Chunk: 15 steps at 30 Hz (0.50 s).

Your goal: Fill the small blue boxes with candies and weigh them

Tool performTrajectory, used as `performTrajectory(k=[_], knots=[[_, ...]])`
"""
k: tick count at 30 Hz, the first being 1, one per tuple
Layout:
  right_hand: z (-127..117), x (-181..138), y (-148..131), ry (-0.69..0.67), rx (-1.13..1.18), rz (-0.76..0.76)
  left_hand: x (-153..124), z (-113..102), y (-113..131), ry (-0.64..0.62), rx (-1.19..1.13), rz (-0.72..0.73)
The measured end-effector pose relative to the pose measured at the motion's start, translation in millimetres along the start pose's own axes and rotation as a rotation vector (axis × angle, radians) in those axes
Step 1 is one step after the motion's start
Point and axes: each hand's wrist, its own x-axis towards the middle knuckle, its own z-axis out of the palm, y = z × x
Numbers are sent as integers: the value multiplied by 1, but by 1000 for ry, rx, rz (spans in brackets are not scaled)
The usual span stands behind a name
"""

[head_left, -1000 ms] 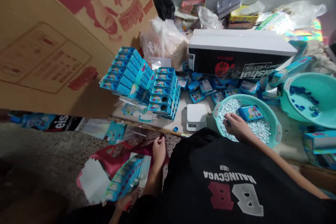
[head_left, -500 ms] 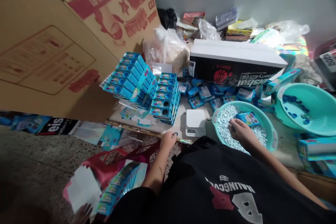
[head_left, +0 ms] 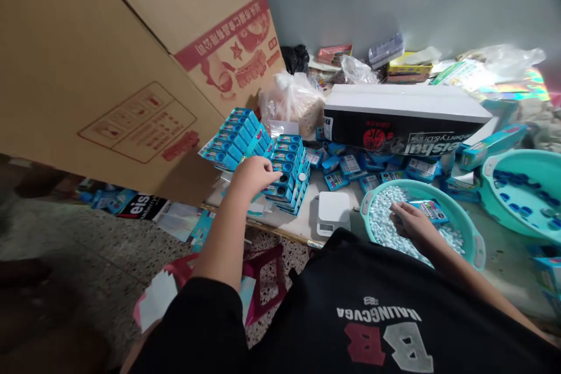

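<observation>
My left hand (head_left: 254,176) reaches over the front of stacked small blue boxes (head_left: 287,156), its fingertips pinched beside a box with a dark round opening. Whatever is in that pinch is hidden. A small pale disc (head_left: 302,177) shows against the stack's right side. My right hand (head_left: 411,221) is in a turquoise basin (head_left: 479,248), fingers closed just over small white pellets (head_left: 385,210); I cannot make out what they hold. Beside that hand a blue box (head_left: 432,211) lies on the pellets. A white kitchen scale (head_left: 333,210) stands between my hands.
A second turquoise basin (head_left: 526,166) at right holds dark blue round pieces. Loose blue boxes (head_left: 348,165) lie before a long black-and-white carton (head_left: 403,120). A large cardboard box (head_left: 144,70) rises at left. Below the table edge is a red plastic stool (head_left: 269,286).
My left hand has gone from the table edge, where it held a small blue ring, up to the box stack. My right hand stays in the basin. The view has shifted.
</observation>
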Motion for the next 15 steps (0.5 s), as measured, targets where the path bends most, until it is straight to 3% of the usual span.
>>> performTrajectory(k=[2, 4, 6, 7, 8, 11, 15], knots=[[-5, 2, -3, -17, -35, -38, 15, -4, 14, -45, 64, -13], [-13, 2, -3, -14, -64, -61, 16, -1, 25, 44, 41, 9], [-24, 1, -1, 24, -78, -81, 6, 12, 38, 137, -57, 69], [-30, 0, 2, 50, -79, -88, -1, 24, 45, 128, -137, 104], [-36, -1, 6, 79, -79, -91, -8, 40, 52, 91, -222, 140], [-52, -4, 22, 167, -81, -64, -19, 103, 71, -183, -369, 149], [-66, -6, 44, 226, -163, -15, 0, 195, 81, -220, -346, 18]])
